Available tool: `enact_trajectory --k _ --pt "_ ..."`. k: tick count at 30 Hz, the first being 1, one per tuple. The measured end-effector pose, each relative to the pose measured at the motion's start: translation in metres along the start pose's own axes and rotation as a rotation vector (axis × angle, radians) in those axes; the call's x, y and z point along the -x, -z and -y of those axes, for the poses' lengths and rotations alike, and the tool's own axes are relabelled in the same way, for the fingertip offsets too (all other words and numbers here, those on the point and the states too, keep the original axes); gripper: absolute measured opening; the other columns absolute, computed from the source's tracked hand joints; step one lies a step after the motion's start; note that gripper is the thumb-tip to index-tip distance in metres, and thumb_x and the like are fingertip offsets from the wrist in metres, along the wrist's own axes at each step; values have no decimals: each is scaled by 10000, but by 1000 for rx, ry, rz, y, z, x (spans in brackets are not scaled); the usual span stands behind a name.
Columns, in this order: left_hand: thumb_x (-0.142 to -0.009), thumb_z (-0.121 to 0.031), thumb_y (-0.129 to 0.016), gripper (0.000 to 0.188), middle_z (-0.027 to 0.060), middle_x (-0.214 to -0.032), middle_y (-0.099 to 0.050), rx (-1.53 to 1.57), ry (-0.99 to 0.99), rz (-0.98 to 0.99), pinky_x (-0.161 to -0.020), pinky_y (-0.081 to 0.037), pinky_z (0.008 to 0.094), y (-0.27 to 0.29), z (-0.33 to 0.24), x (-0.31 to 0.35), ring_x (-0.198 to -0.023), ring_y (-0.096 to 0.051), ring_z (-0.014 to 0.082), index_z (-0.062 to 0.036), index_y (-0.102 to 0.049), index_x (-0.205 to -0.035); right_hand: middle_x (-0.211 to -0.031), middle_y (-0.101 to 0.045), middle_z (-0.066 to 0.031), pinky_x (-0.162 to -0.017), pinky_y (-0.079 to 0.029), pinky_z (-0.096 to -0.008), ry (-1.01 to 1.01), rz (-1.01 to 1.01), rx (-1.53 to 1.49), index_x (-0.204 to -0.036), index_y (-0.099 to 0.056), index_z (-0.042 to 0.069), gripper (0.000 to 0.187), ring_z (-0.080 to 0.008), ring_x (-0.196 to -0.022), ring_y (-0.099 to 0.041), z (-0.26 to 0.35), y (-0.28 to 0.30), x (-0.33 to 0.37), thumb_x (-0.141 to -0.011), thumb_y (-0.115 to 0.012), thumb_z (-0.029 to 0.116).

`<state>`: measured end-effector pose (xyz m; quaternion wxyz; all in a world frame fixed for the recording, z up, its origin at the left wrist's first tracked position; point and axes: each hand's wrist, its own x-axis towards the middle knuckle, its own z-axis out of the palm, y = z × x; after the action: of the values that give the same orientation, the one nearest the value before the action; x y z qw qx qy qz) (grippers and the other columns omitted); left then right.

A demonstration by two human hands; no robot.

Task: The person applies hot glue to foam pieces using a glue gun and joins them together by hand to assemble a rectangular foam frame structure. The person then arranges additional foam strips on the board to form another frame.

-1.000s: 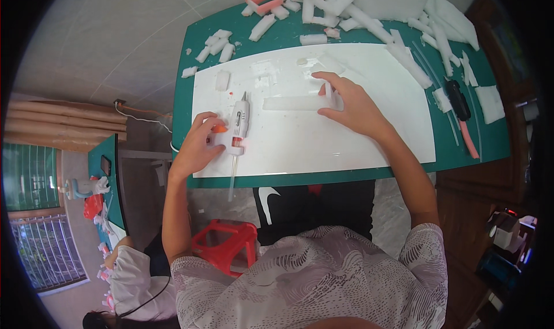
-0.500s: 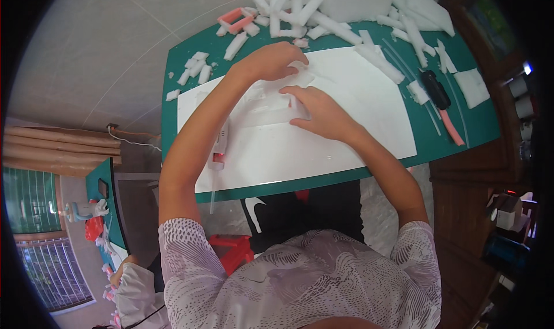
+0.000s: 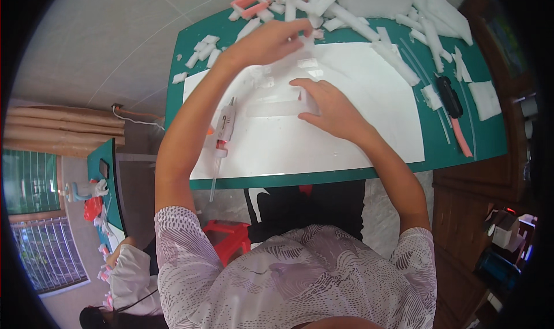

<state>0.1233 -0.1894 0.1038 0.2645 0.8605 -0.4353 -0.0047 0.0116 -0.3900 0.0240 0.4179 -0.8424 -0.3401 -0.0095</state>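
Observation:
My right hand (image 3: 332, 107) grips the upright end of a white foam piece between thumb and fingers. A long white foam strip (image 3: 271, 108) extends left from it, lying on the white board (image 3: 369, 138). Farther off, my left hand (image 3: 271, 42) is over the far edge of the board, its thumb and fingers apart, near a small pinkish piece (image 3: 318, 34). Nothing shows plainly in its fingers. A white glue gun (image 3: 225, 124) rests beside my left forearm, a clear glue stick projecting from its near end.
White foam strips (image 3: 323, 3) and a pink foam frame (image 3: 251, 5) crowd the far edge of the green table (image 3: 461, 138). A black-handled cutter (image 3: 450, 98) with a pink end lies at the right, among clear sticks. At lower left are a red stool (image 3: 231, 237) and another person (image 3: 135, 277).
My left hand has moved away from the right hand toward the far edge. The right hand keeps its hold on the foam piece. More of the glue gun shows now.

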Motion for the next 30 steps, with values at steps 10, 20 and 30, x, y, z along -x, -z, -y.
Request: enact_trajectory --k 10,20,30 --pt "-910 -50 -600 355 48 -1086 -645 629 420 -69 -822 -494 288 58 -14 162 -925 -596 120 -28 -600 -1264 -1064 -664 -108 -917 -475 -355 -137 6 -47 -1377 -517 132 657 -281 -997 -611 12 4 -6 -790 -810 105" --pt "-806 67 -708 381 20 -907 -589 513 525 -452 -829 -510 265 14 -52 209 -857 -602 103 -13 -612 -1166 -1047 -698 -65 -962 -470 -339 -224 -42 -183 -1371 -511 126 672 -243 -1045 -635 24 15 -5 -776 -822 103" --pt "-760 10 -806 384 49 -951 -561 355 589 -505 -763 -481 276 -49 -102 243 -832 -534 125 -17 -623 -1097 -1043 -690 -87 -1025 -438 -354 -283 21 -198 -1378 -510 99 672 -243 -1039 -639 35 13 46 -777 -810 100"
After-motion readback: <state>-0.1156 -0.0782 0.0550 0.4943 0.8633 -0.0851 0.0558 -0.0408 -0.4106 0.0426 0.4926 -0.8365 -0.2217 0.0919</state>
